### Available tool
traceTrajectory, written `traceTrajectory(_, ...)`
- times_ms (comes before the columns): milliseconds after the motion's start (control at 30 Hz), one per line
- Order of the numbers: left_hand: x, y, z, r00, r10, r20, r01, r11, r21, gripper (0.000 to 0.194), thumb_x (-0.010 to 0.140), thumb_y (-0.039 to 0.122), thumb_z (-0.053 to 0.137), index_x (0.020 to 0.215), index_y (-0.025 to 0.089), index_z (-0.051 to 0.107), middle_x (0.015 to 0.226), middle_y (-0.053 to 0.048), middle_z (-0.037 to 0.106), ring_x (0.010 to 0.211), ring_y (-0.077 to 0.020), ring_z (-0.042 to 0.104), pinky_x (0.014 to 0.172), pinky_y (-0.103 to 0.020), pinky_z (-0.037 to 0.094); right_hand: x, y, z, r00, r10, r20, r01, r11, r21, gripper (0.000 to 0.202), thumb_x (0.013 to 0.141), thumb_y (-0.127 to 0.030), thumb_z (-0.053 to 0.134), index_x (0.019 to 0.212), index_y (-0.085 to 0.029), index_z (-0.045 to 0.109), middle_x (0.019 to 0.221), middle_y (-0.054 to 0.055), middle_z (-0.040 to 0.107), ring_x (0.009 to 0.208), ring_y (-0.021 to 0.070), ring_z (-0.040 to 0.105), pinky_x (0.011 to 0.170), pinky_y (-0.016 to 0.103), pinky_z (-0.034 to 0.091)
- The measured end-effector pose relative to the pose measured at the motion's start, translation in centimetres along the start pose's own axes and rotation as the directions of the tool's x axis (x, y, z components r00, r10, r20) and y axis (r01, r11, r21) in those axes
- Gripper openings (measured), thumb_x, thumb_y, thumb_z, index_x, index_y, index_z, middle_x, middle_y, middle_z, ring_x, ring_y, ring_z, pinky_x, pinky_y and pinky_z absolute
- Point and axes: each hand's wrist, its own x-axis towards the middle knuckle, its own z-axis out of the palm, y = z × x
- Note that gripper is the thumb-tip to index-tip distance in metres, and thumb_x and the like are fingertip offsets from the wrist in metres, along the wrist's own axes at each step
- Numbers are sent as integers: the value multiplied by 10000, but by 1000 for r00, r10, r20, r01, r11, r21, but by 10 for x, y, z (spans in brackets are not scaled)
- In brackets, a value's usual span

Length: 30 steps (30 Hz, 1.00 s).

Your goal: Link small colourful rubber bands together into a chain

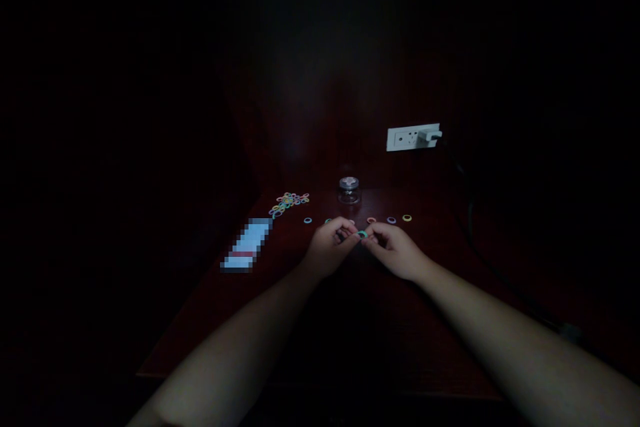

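Note:
Between my fingertips is a small green hair tie, held just above the dark red table. My left hand pinches its left side, thumb against fingers. On the opposite side, my right hand has it between thumb and forefinger. Beyond my hands runs a row of single hair ties: a blue one, an orange-pink one, a purple one and a yellow one. My left hand partly hides a green one and a pink one in that row.
A loose pile of coloured hair ties lies at the back left. Behind the row stands a clear lidded jar. A blurred-out phone rests near the table's left edge. A wall socket holds a plug, its cable running down the right.

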Motion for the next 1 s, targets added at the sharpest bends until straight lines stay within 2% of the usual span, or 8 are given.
traceTrajectory(300, -1, 2, 1, 1000, -20, 9, 20, 999, -36, 134, 787, 286, 587, 806, 154, 576, 797, -5, 595, 669, -94, 505, 592, -202, 387, 0, 0, 0, 1000, -16, -19, 16, 1000, 25, 166, 848, -303, 511, 726, -193, 533, 612, -21, 457, 582, 128, 426, 640, 282, 413)
traceTrajectory(467, -1, -2, 1, 1000, -12, 3, 12, 1000, -3, 151, 797, 295, 579, 835, 148, 580, 826, -22, 604, 693, -102, 519, 611, -210, 403, 0, -1, -1, 1000, -10, -19, 10, 1000, 12, 189, 852, -322, 506, 718, -190, 533, 618, -19, 468, 588, 129, 430, 631, 271, 398)
traceTrajectory(733, 0, -6, 2, 1000, -17, -13, 17, 999, 28, 146, 776, 278, 600, 830, 144, 576, 820, -25, 610, 676, -95, 519, 587, -203, 392, 0, -6, -2, 997, -29, -69, 26, 999, -35, 171, 861, -264, 484, 733, -171, 549, 650, -8, 486, 612, 122, 440, 569, 236, 361)
traceTrajectory(900, 0, -6, 3, 1000, -8, 3, 8, 1000, 3, 186, 779, 254, 592, 931, 149, 592, 797, -16, 613, 674, -94, 529, 585, -199, 396, 0, -6, -2, 997, -43, -70, 41, 998, -37, 153, 857, -240, 489, 742, -167, 559, 649, -6, 496, 614, 124, 445, 572, 240, 362)
traceTrajectory(1000, 0, -4, 2, 1000, -7, 11, 7, 1000, 5, 153, 775, 253, 595, 883, 144, 596, 796, -18, 613, 670, -94, 527, 583, -199, 396, 0, -5, -1, 996, -49, -79, 46, 998, -35, 138, 849, -236, 500, 739, -170, 551, 652, -9, 485, 616, 123, 444, 581, 242, 365)
